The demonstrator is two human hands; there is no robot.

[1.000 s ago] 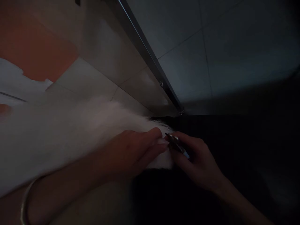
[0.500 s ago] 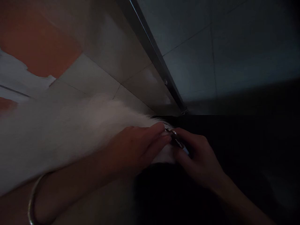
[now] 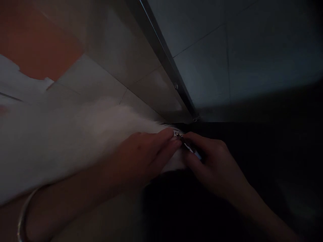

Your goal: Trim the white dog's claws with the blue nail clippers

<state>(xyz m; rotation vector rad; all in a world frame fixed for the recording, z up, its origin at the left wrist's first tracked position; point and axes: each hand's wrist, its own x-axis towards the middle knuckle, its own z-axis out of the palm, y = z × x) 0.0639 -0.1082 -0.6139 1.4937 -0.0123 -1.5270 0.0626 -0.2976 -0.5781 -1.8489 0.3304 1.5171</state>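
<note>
A white-furred animal (image 3: 83,134) stretches across the left and middle of the view, its face out of sight. My left hand (image 3: 146,153) lies along the far end of the fur, thumb and fingers closed around what looks like a paw (image 3: 175,160). Most of that paw is hidden by the hand. Facing it from the right, my right hand (image 3: 214,158) grips a small metal nail clipper (image 3: 187,146) between thumb and fingers. The clipper's head is at my left fingertips, against the fur. Claws are too dark to make out.
Behind the hands, a dark metal rail (image 3: 164,55) slants down between tiled surfaces. An orange patch (image 3: 45,43) lies at upper left beside pale tiles. Black material (image 3: 176,208) fills the space below the hands. The light is dim.
Both hands and the nail clipper have shifted slightly up and left in view. The clipper has turned a little, showing more of its metal head. Both grips stay the same.
</note>
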